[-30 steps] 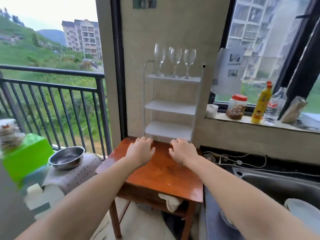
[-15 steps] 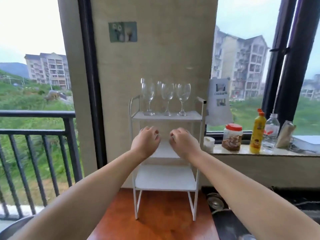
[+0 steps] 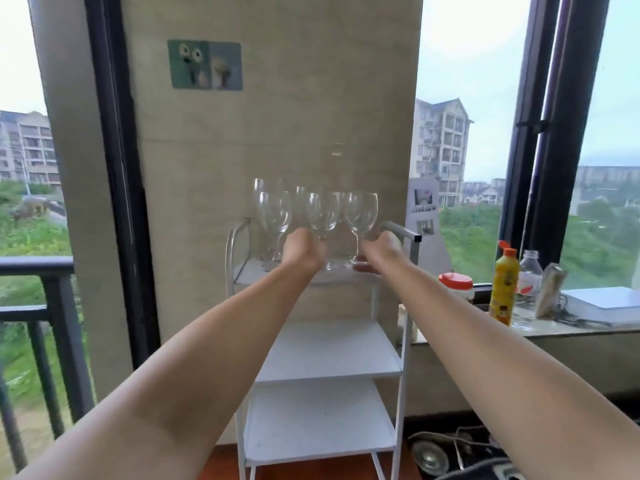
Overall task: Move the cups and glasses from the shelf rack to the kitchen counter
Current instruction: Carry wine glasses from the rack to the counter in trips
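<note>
Both hands have risen from mid-rack to the top shelf (image 3: 249,275): our left hand (image 3: 304,249) reaches the middle wine glass (image 3: 322,216), our right hand (image 3: 381,247) the 3 o'clock wine glass (image 3: 360,216). We cannot tell whether either grip is closed. No glass has left the shelf rack (image 3: 322,355) yet.

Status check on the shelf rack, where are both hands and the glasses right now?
Left hand and right hand at the stems, grip unclear. Wine glasses upright on top shelf. Nothing blocking.
</note>
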`<action>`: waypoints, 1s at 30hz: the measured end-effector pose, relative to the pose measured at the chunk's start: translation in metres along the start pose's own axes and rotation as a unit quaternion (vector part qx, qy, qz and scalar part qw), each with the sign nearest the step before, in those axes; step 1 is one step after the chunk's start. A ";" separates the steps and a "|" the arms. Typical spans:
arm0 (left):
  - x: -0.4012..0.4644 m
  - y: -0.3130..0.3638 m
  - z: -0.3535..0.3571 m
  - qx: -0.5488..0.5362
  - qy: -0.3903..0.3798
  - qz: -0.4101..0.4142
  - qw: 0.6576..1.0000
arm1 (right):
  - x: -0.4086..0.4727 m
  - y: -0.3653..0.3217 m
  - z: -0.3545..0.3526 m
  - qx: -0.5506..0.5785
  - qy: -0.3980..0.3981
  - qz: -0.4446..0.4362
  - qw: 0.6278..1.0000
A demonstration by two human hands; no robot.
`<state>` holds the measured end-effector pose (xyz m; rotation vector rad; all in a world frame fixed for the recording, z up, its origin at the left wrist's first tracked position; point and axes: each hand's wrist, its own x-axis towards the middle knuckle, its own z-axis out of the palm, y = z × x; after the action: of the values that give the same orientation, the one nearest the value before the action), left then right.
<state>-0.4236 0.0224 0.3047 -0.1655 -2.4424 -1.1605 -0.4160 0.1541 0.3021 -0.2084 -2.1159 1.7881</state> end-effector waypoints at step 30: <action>-0.021 0.033 -0.025 -0.127 -0.045 -0.033 0.990 | -0.029 -0.029 -0.026 0.048 -0.081 -0.041 0.995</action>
<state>-0.3876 0.0260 0.3328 -0.2177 -2.3840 -1.5219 -0.3766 0.1632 0.3291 0.0479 -2.1063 1.9092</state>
